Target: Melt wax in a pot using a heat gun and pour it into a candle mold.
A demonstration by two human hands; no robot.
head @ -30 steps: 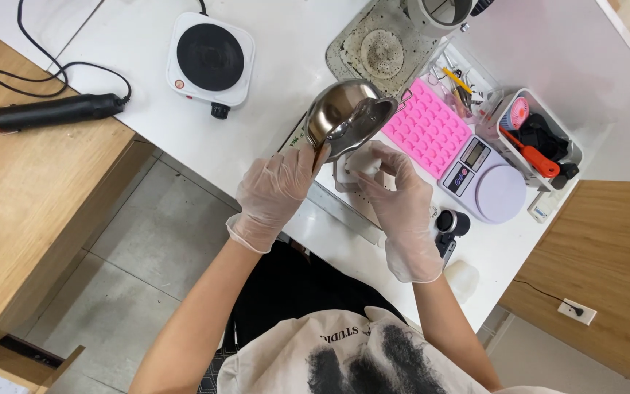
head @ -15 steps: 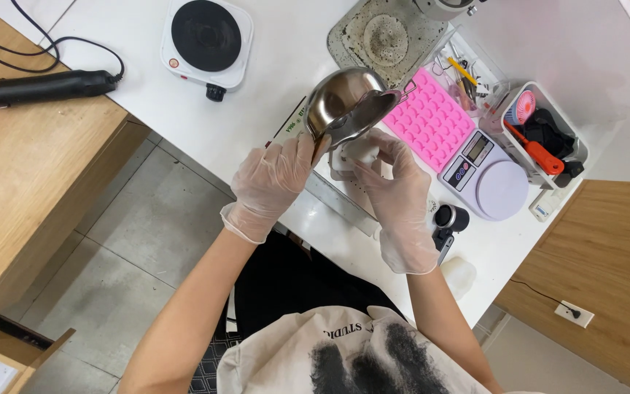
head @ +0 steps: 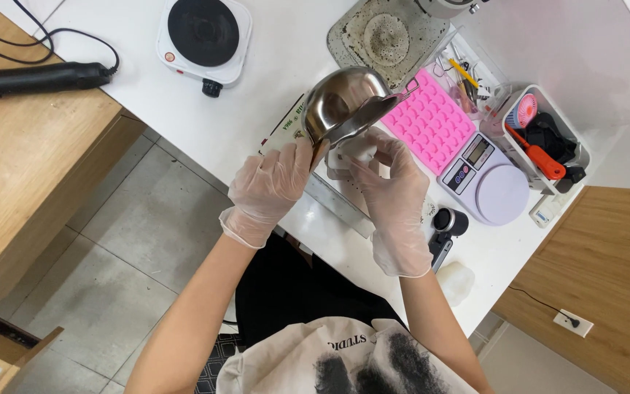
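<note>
The gloved left hand (head: 267,190) has its fingers clamped on the handle of a stainless steel melting pot (head: 340,106), held tipped above the white counter (head: 286,66) near its front edge. The right hand (head: 395,190) pinches a small white lump (head: 359,149) just under the pot's rim, fingertips together. Over the last second the pot has barely shifted; both hands keep their grip. Just beyond lie a pink silicone mould (head: 432,124) and a digital scale (head: 486,179). The pot's inside is turned away, so its contents cannot be made out, nor exactly what the lump is.
</note>
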